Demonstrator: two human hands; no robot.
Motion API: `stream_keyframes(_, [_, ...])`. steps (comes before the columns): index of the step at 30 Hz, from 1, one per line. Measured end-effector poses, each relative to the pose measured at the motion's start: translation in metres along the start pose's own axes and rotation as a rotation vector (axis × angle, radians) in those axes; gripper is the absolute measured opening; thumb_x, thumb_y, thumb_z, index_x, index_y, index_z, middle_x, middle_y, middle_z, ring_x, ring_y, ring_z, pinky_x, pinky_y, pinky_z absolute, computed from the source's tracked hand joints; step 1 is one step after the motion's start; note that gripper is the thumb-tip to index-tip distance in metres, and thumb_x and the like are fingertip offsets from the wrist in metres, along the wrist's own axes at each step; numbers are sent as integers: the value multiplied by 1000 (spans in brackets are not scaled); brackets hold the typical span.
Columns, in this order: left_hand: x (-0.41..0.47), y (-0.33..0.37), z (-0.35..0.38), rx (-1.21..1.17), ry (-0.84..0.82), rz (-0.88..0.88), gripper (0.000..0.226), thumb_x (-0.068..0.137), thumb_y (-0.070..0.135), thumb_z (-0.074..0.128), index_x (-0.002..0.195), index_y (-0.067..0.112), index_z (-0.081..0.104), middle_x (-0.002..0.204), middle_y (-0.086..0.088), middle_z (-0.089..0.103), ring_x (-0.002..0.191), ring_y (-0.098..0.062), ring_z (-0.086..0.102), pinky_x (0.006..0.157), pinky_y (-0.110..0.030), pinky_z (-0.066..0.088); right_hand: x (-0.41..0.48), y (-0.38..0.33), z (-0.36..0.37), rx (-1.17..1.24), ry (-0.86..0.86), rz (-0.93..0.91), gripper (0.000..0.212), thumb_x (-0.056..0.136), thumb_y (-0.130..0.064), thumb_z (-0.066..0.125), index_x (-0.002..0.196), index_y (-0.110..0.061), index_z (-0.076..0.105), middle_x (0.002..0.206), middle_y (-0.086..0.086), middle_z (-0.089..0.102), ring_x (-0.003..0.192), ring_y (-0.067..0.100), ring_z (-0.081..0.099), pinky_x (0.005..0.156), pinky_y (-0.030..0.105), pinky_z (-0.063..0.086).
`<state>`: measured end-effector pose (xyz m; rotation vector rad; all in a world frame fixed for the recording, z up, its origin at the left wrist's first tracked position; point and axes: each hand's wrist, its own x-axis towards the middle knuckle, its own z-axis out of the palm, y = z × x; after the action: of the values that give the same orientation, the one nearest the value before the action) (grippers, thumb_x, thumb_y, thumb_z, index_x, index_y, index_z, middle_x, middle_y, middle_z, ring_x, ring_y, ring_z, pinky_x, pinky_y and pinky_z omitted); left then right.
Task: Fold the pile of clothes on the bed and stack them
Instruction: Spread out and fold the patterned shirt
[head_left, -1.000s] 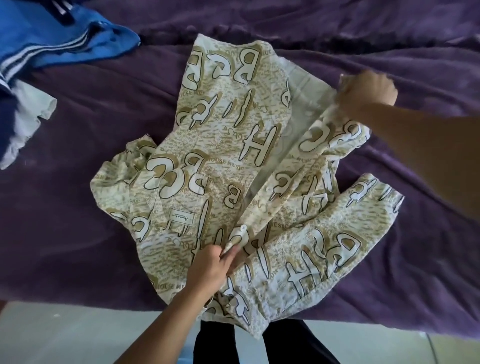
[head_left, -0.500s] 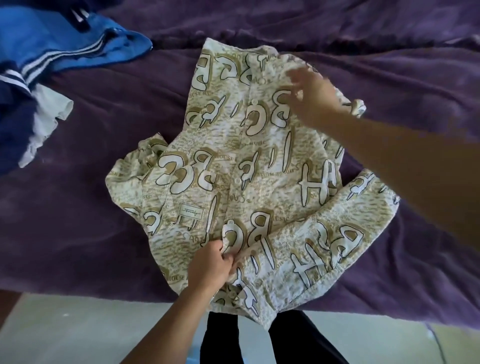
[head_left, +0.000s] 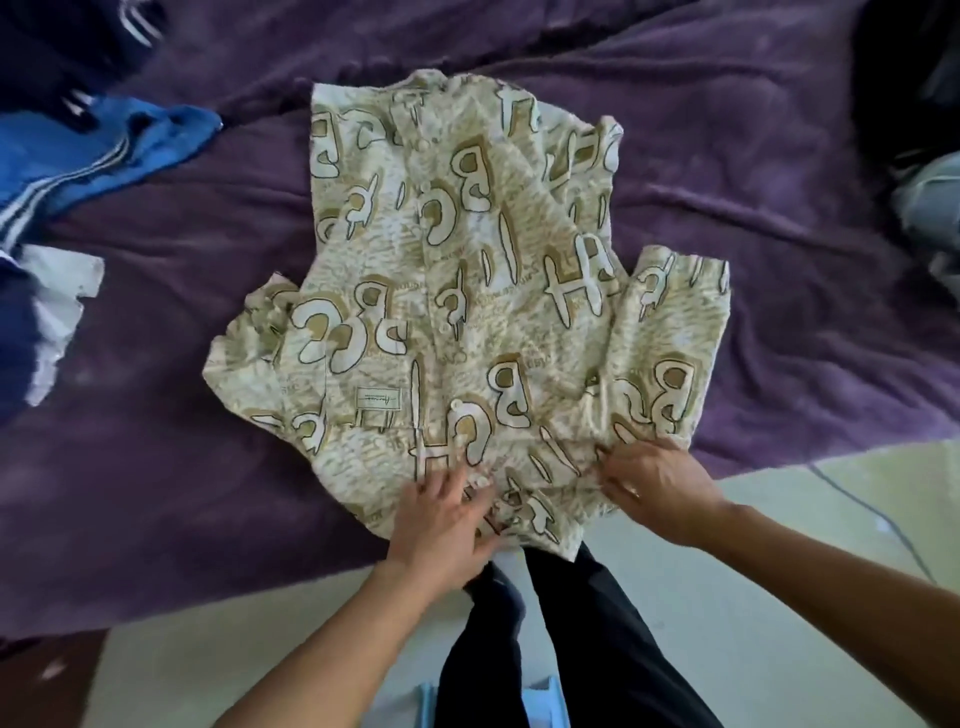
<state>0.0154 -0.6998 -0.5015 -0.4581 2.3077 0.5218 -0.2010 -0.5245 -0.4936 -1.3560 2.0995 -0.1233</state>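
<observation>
A cream and tan shirt printed with large letters lies spread, buttoned side up, on the purple bedspread. One short sleeve sticks out left, the other right. My left hand holds the shirt's near edge at the middle, fingers on top and thumb at the hem. My right hand pinches the bunched fabric of the near edge, just below the right sleeve. Part of that edge hangs over the side of the bed.
A blue garment with white stripes, navy cloth and a white piece lie at the left. A pale blue garment and dark items sit at the far right. Pale floor and my black trousers are below the bed's edge.
My right hand swept the right front panel shut over the shirt, then came down from the far side to the near edge. My left hand stayed at the near edge.
</observation>
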Motion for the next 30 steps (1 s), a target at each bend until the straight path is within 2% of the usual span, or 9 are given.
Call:
stream_keyframes(2, [-1,3,-1,38,76,26,70,83,68,42,144,38,24,154,-1,14,141,-28,16,113,-56,15,-7,-4,-9,136,167,154,13,85,-33,69,77,-22,69,80,-6,68,75,20,64,67,30,52])
stream_keyframes(6, [4,11,-5,61,195,136,60,88,48,54,142,36,30,155,-1,15,143,-26,11,114,-56,9,34,31,-44,477,515,830,51,78,-42,73,118,-15,58,116,7,61,111,28,56,89,39,47])
stream_keyframes(10, [2,20,6,70,139,195,45,92,37,48,135,28,42,155,-4,19,143,-25,11,113,-51,16,70,40,-65,1176,440,1137,43,74,-22,77,109,-5,60,84,7,63,67,21,63,51,27,54])
stream_keyframes(13, [-5,17,14,30,178,204,32,95,32,44,125,23,52,158,-4,14,146,-26,6,116,-49,12,78,21,-75,1002,806,971,6,86,-17,56,86,-16,62,79,-1,58,70,16,55,54,24,45])
stream_keyframes(15, [-14,12,18,6,188,225,29,97,28,41,120,23,57,159,-3,10,147,-25,2,118,-48,9,72,-9,-72,652,937,623,12,88,-21,49,82,-18,58,89,1,58,79,16,51,67,30,41])
stream_keyframes(19, [-36,0,13,-252,284,193,38,95,20,41,129,26,57,154,-2,27,143,-22,19,118,-42,16,57,-72,-25,72,356,47,28,93,-23,49,118,-31,57,142,0,44,105,20,53,63,37,52])
stream_keyframes(22, [-54,-33,3,-527,662,-65,28,87,12,49,104,10,71,121,-11,59,115,-28,53,99,-38,41,50,-80,5,-228,-129,-21,38,98,-42,43,135,-47,42,154,-6,30,142,29,24,105,53,33])
stream_keyframes(25, [-58,-91,-8,-719,925,-502,17,87,5,57,99,0,67,104,-18,61,101,-35,57,89,-36,42,47,-76,10,-254,-52,-12,52,89,-54,49,139,-45,37,153,-4,33,142,23,24,110,48,25])
stream_keyframes(30, [-23,-173,-41,-1307,862,-1018,61,86,38,66,135,7,46,133,-16,54,121,-32,53,103,-41,41,40,-61,18,-326,-142,55,50,94,-47,45,143,-44,33,156,-9,25,146,17,14,111,46,24])
